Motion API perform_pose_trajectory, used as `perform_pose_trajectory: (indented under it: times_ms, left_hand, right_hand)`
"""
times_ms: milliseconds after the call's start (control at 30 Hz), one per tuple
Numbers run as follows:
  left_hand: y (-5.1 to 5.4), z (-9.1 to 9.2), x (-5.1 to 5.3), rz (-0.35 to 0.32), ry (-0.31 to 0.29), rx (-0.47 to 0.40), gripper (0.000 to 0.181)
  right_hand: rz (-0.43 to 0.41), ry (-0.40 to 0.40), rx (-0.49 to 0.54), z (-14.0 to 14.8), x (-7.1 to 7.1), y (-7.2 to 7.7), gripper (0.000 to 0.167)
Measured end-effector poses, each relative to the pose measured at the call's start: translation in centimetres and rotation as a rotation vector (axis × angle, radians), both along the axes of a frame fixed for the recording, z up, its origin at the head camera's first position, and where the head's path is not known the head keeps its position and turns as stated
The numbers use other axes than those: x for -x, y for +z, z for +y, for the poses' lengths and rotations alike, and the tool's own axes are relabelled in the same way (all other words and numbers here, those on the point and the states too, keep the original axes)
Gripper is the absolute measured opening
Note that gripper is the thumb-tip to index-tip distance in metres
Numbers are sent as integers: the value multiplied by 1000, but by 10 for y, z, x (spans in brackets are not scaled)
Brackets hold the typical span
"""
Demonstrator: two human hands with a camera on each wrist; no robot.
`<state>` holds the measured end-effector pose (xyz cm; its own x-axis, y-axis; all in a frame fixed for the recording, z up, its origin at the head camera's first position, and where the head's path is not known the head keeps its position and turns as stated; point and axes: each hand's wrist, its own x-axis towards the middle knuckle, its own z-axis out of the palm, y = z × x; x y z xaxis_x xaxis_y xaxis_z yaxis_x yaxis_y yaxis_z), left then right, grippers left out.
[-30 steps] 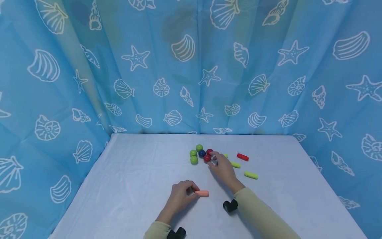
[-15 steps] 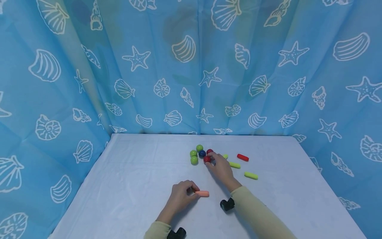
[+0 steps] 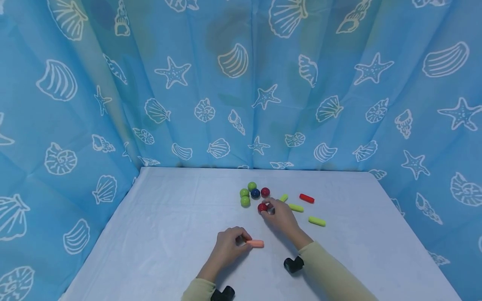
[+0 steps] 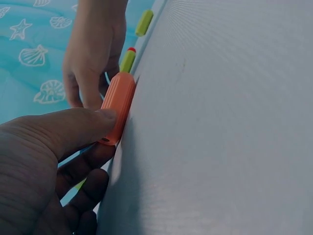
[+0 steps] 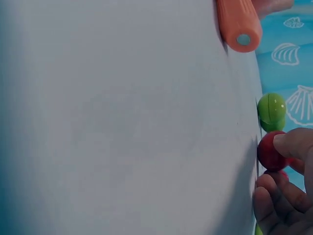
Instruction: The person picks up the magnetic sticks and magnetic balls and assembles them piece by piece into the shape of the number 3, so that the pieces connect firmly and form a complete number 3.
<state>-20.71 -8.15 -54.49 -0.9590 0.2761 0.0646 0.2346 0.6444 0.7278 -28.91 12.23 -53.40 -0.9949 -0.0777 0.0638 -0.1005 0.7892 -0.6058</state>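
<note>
Head view: beyond the right hand [image 3: 280,216] sit green balls [image 3: 245,201], a blue ball [image 3: 255,193] and a farther red ball [image 3: 265,192]; lime sticks [image 3: 316,221] and a red stick [image 3: 306,198] lie to its right or beyond. It pinches the near red ball [image 3: 262,207].

Left wrist view: the left hand [image 4: 63,161] pinches an orange stick [image 4: 120,100].

Right wrist view: the near red ball touches the right thumb.

A white worktop [image 3: 169,217] carries a cluster of three green balls [image 3: 244,192], a dark blue ball [image 3: 255,193] and a red ball [image 3: 265,192], with a second red ball [image 3: 261,207] just nearer the front. Rightward lie three yellow-green sticks [image 3: 296,207] and one red stick [image 3: 306,198]; an orange stick [image 3: 257,243] lies foremost.
</note>
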Motion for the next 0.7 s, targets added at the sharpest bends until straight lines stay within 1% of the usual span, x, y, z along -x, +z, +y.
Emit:
perform_pose_trajectory:
  times_ms: [233,433,567,700]
  left_hand:
    - [0,1,0,-10,7,14,11]
    - [-1,1,-1,-8,11,18,11]
    - [0,1,-1,-31,22,13,11]
    - [0,1,-1,-31,21,8,11]
  right_hand:
    - [-1,56,34,11,-21,4,35]
    - [-5,81,27,18,-39,1,33]
    - [2,108,14,21,-49,-1,34]
    - [-11,134,9,23,-60,-1,34]
